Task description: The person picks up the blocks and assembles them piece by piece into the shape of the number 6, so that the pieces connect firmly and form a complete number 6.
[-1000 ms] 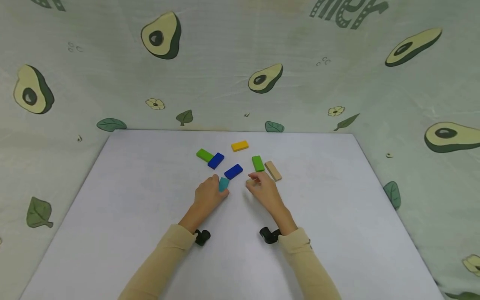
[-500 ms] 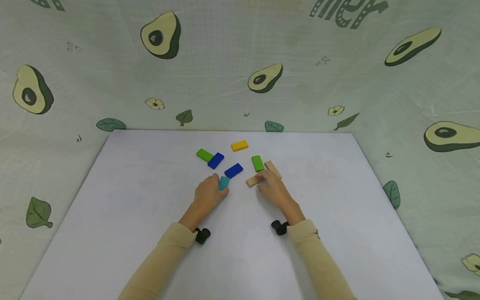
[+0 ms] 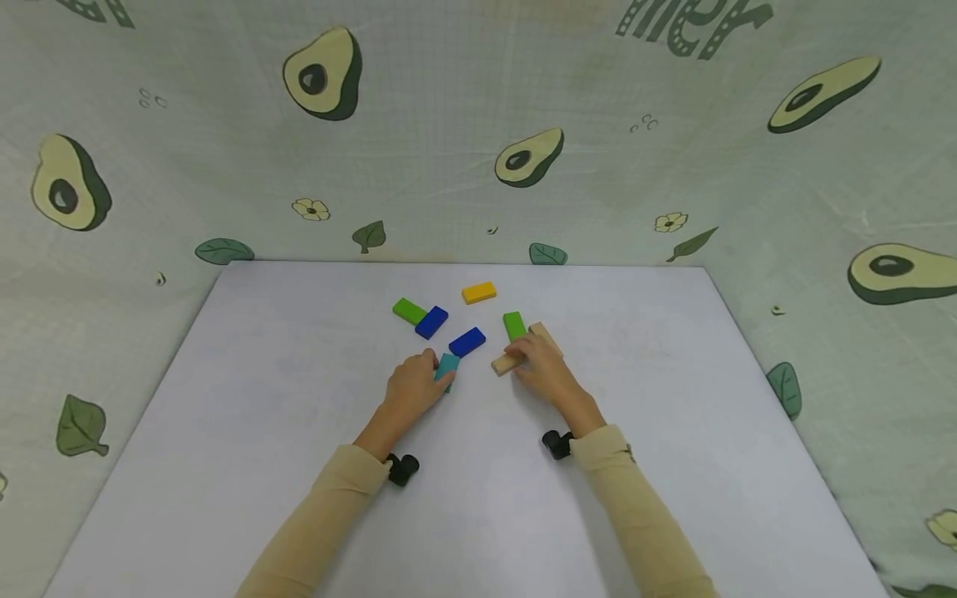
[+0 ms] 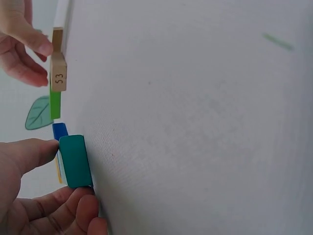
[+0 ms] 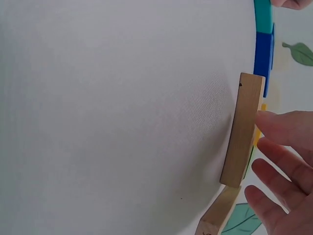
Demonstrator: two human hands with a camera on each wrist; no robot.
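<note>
Between the thumb and fingers of my left hand [image 3: 411, 388], a teal block [image 4: 76, 161] is pinched, one end facing the left wrist camera. It overlaps the near end of a blue block [image 3: 467, 341] in the head view. My right hand [image 3: 549, 374] is over a plain wooden block [image 5: 240, 129], thumb tip right at its edge in the right wrist view and the other fingers loosely spread beyond it. The number 53 shows on that block's end in the left wrist view. A second wooden block [image 3: 545, 334] lies behind the right hand, partly hidden by it.
Farther back on the white table [image 3: 224, 399] lie a green block [image 3: 409, 311] touching another blue block [image 3: 431, 322], and a yellow block [image 3: 478, 292]. One more green block [image 3: 514, 325] lies just beyond the right hand. A cloth with avocado prints [image 3: 419, 166] hangs behind the table.
My right hand has shifted right along the near wooden block, from its left end to its middle, uncovering that end. The left hand stays in place, the teal block tilting slightly in its grip.
</note>
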